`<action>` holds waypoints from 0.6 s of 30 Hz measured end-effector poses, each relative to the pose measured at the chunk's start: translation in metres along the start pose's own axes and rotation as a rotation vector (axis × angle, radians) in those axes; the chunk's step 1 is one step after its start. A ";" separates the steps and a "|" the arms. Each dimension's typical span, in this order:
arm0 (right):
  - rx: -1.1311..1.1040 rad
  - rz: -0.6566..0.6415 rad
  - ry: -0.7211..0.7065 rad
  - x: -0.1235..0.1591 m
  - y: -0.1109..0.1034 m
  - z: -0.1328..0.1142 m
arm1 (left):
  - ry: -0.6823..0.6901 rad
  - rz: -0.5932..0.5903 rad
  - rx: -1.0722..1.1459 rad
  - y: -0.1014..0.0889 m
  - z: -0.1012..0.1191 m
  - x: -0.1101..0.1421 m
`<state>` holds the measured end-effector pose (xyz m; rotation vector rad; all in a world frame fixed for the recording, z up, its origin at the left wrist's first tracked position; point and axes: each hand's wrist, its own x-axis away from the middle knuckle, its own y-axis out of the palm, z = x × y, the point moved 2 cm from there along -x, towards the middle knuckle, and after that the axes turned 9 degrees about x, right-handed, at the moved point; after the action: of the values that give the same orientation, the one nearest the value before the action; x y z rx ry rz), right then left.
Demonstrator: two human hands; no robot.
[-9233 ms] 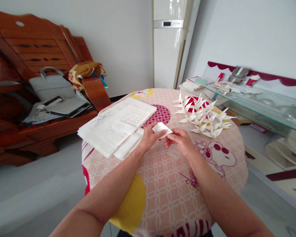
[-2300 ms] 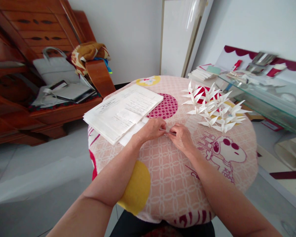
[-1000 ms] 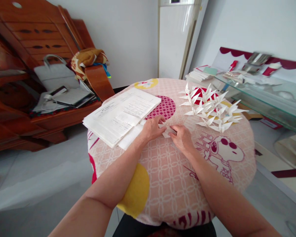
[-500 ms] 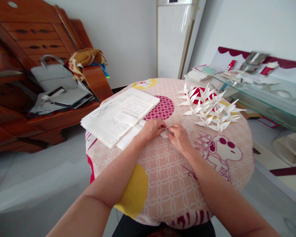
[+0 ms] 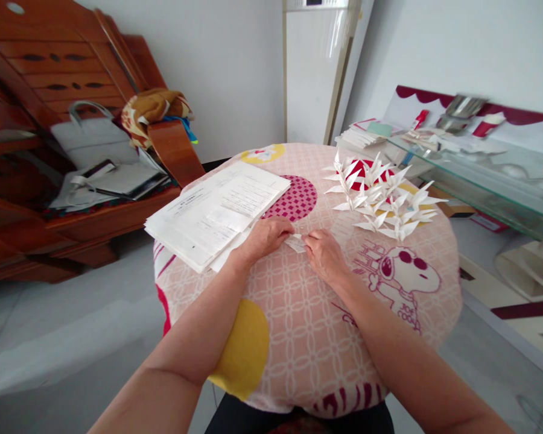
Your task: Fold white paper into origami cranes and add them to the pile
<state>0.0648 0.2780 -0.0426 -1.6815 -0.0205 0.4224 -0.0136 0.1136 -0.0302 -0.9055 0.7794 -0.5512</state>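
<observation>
Between my hands, near the middle of the round table, is a small piece of folded white paper (image 5: 296,243). My left hand (image 5: 268,236) pinches its left side, fingers curled together. On its right side my right hand (image 5: 322,250) grips the paper with thumb and fingertips. Part of the paper is hidden by the fingers. A stack of printed paper sheets (image 5: 221,208) lies just beyond and left of my left hand. Several folded white paper cranes (image 5: 380,199) stand in a cluster to the far right of my right hand.
A patterned pink cloth (image 5: 298,325) covers the table. At right stands a glass shelf (image 5: 489,178) with papers, a red-capped item and a metal container. To the left is a wooden bench (image 5: 76,54) holding a grey bag (image 5: 90,135). A tall white cabinet-like unit (image 5: 314,72) stands behind.
My hands have moved slightly apart, and more of the folded paper shows between them. The whole view has shifted a little.
</observation>
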 end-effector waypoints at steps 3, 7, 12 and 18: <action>0.011 -0.004 -0.006 0.001 0.000 0.000 | -0.033 -0.021 -0.003 -0.002 0.000 0.000; -0.006 0.010 0.009 0.002 0.000 -0.001 | -0.072 -0.059 -0.011 -0.005 0.001 0.000; -0.033 0.033 0.022 0.002 0.000 0.000 | -0.092 -0.078 -0.003 -0.008 0.001 0.001; -0.021 0.045 0.023 0.001 0.002 0.000 | -0.135 -0.116 -0.023 -0.006 0.001 0.001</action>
<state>0.0654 0.2781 -0.0445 -1.7102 0.0294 0.4381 -0.0124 0.1105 -0.0252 -1.0035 0.6152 -0.5776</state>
